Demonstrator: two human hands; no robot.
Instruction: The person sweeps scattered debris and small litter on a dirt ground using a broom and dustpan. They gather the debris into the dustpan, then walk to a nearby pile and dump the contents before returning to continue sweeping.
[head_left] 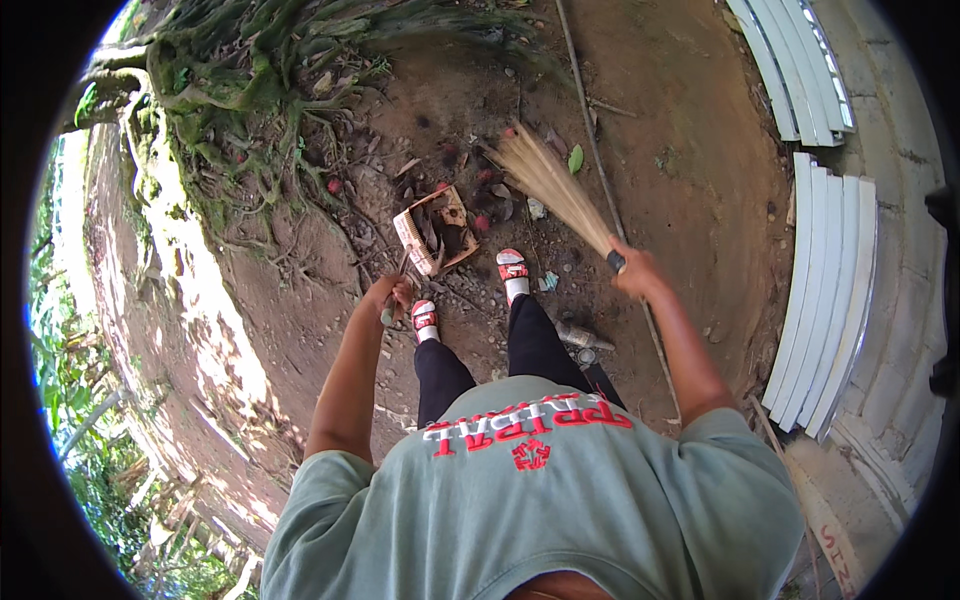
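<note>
My right hand (637,272) is closed round the dark grip of a stick broom (560,190). Its thin pale bristles fan out up and to the left, their tips at scattered red fruits and dry leaves on the soil. At left, my left hand (391,293) grips a thin handle that appears to run up to a box-like dustpan (409,240). This pan is orange and white with a striped side, and brown dry leaves (438,225) lie in it. A red hairy-looking fruit (482,222) rests just beside the pan's right edge.
Mossy tree roots (260,90) spread over the upper left. A long thin pole (590,120) lies on the ground right of the broom. White slatted panels (820,290) stand at the right edge beside paving. A bottle (582,337) lies near my right leg.
</note>
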